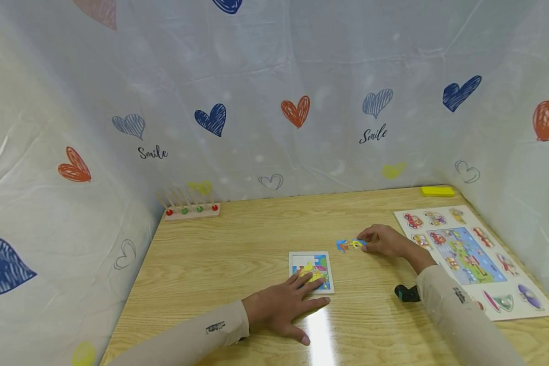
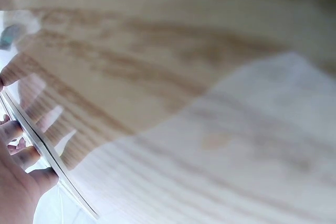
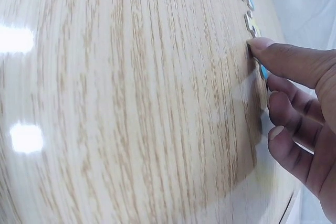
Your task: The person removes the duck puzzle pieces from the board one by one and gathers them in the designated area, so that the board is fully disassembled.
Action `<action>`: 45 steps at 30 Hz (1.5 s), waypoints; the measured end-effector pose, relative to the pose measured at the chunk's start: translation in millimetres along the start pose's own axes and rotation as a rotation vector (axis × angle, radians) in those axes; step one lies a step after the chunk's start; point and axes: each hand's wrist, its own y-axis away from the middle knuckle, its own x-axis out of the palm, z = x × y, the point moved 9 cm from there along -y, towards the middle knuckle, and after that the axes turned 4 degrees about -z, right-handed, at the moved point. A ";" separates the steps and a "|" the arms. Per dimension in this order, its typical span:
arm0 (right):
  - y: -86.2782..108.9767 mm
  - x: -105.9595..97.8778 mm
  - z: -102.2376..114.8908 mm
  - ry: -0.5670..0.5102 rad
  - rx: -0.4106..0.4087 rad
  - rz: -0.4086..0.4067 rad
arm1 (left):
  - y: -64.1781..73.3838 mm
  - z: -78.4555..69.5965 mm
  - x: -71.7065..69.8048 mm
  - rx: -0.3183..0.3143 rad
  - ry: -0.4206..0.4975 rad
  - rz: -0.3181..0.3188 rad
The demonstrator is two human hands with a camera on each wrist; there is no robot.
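Note:
My left hand [image 1: 293, 307] lies with spread, straight fingers over the lower part of a small white-framed jigsaw puzzle [image 1: 332, 278]. Its fingers cover part of the picture, and a bare white patch shows at the puzzle's upper left. With thumb and fingertips, my right hand [image 1: 388, 241] pinches a yellow-and-blue jigsaw piece [image 1: 357, 244] at the table surface, right of the puzzle. Just left of that lies a blue-and-orange jigsaw piece [image 1: 341, 246]. In the right wrist view the thumb is on the near edge of the held piece [image 3: 264, 72].
A large picture board [image 1: 521, 310] with vehicle shapes lies at the right, partly under the right sleeve. Beside that sleeve is a small black object [image 1: 406, 293]. A yellow block [image 1: 437, 191] sits at the back right, and a wooden peg stand [image 1: 192, 214] with beads at the back left.

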 end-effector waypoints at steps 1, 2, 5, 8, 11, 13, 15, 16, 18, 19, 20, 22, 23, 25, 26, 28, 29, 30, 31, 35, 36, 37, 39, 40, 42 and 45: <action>0.0 0.0 -0.3 -0.002 -0.002 -0.001 | 0.0 0.0 0.0 0.000 0.003 0.002; 0.0 0.0 -0.7 -0.004 -0.004 -0.003 | 0.2 -0.1 0.0 -0.002 0.006 0.004; 0.1 0.2 -1.3 -0.005 -0.011 -0.004 | 0.3 -0.1 -0.5 -0.005 0.012 0.010; -0.1 0.4 -2.2 -0.006 -0.008 -0.009 | 0.5 -0.3 -1.0 -0.007 0.007 0.013; 0.0 -0.3 -2.7 -0.014 0.001 -0.015 | 0.6 -0.3 -0.9 -0.005 0.001 0.010; -0.1 -1.3 -3.0 -0.022 0.012 -0.023 | 0.7 -0.3 -0.6 -0.004 -0.004 0.005; -0.1 -2.2 -2.4 -0.027 0.015 -0.026 | 0.9 -0.3 -0.7 -0.003 -0.008 -0.002; -0.2 -2.4 -2.0 -0.028 0.015 -0.027 | 0.9 -0.2 -0.7 -0.002 -0.011 -0.006; -0.6 -2.4 -0.3 -0.035 0.011 -0.030 | 0.9 -0.2 -1.1 -0.001 -0.018 -0.015; -0.7 -2.1 0.8 -0.038 0.010 -0.029 | 0.8 -0.2 -1.3 0.000 -0.022 -0.018; -0.8 -1.5 2.3 -0.043 0.007 -0.025 | 0.7 0.0 -1.2 -0.001 -0.026 -0.019; -1.2 0.3 6.9 -0.057 -0.001 -0.018 | 0.5 0.1 -1.4 -0.003 -0.028 -0.019; -1.2 1.3 9.8 -0.064 -0.006 -0.013 | 0.4 0.2 -1.2 -0.005 -0.026 -0.016; -1.5 4.2 15.6 -0.077 -0.017 0.002 | 0.2 0.4 -1.1 -0.008 -0.022 -0.010; -1.6 5.6 19.3 -0.087 -0.028 0.009 | 0.2 0.4 -1.0 -0.009 -0.020 -0.007; -2.3 9.0 27.4 -0.099 -0.054 0.019 | 0.0 0.4 -1.4 -0.010 -0.017 -0.007; -2.6 10.8 31.7 -0.107 -0.067 0.024 | 0.1 0.3 -1.5 -0.010 -0.016 -0.007; -3.2 13.0 35.5 -0.111 -0.076 0.031 | 0.1 0.3 -1.8 -0.010 -0.015 -0.010; -3.7 15.1 40.1 -0.115 -0.087 0.035 | 0.4 0.2 -2.0 -0.011 -0.013 -0.010; -6.3 25.7 54.6 -0.124 -0.103 0.060 | 1.0 -0.2 -3.0 -0.007 0.001 -0.016; -6.8 28.7 57.5 -0.121 -0.105 0.068 | 1.0 -0.2 -3.0 -0.006 0.004 -0.016; -7.2 31.5 60.4 -0.123 -0.106 0.075 | 1.0 -0.2 -3.1 -0.007 0.009 -0.013; -8.0 37.7 65.5 -0.121 -0.106 0.092 | 0.8 -0.2 -3.0 -0.005 0.016 -0.008; -8.3 40.8 68.1 -0.120 -0.108 0.101 | 0.7 -0.2 -2.9 -0.006 0.021 -0.004; -8.7 47.2 72.4 -0.121 -0.110 0.120 | 0.8 0.0 -2.1 -0.010 0.031 0.010; -9.3 56.2 79.0 -0.126 -0.121 0.147 | 1.5 0.3 -0.2 -0.020 0.059 0.032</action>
